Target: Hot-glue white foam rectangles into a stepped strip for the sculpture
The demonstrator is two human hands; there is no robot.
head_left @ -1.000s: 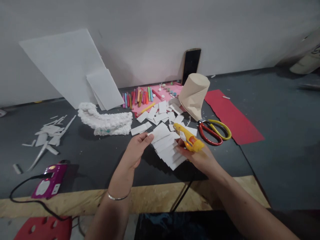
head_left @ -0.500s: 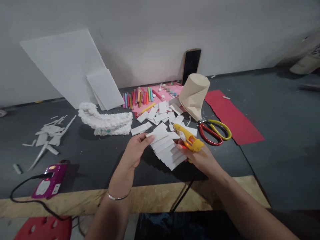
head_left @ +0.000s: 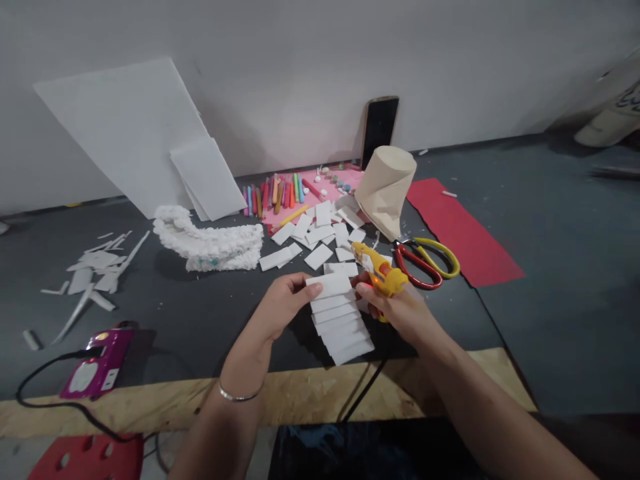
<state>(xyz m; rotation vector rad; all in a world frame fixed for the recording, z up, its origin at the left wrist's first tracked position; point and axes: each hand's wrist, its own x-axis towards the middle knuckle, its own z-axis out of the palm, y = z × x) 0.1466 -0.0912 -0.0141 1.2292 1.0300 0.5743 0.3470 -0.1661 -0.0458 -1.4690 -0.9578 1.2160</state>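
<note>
My left hand [head_left: 283, 303] pinches the upper left edge of a strip of overlapping white foam pieces [head_left: 343, 327], layered like shingles and hanging toward the table's front. In my right hand [head_left: 395, 308] is a yellow hot glue gun [head_left: 379, 267], its nozzle pointing up and left, with a small orange-red light glowing on it. The right fingertips come close to the strip's upper right edge; whether they touch it I cannot tell. Just beyond the strip, loose white rectangles [head_left: 319, 256] lie scattered on the dark table.
Scissors [head_left: 425, 261] with red and yellow handles lie beside a beige cone-like form [head_left: 387, 180]. A red sheet [head_left: 463, 233] is at right. Crayons [head_left: 275, 193], a white fluffy piece [head_left: 210, 247], white scraps [head_left: 97, 263] and a purple power strip [head_left: 95, 367] lie around. A phone [head_left: 380, 130] leans on the wall.
The foam strip has turned to hang more straight toward me and now lies slightly lower. The glue gun has shifted a little. Both hands keep their holds.
</note>
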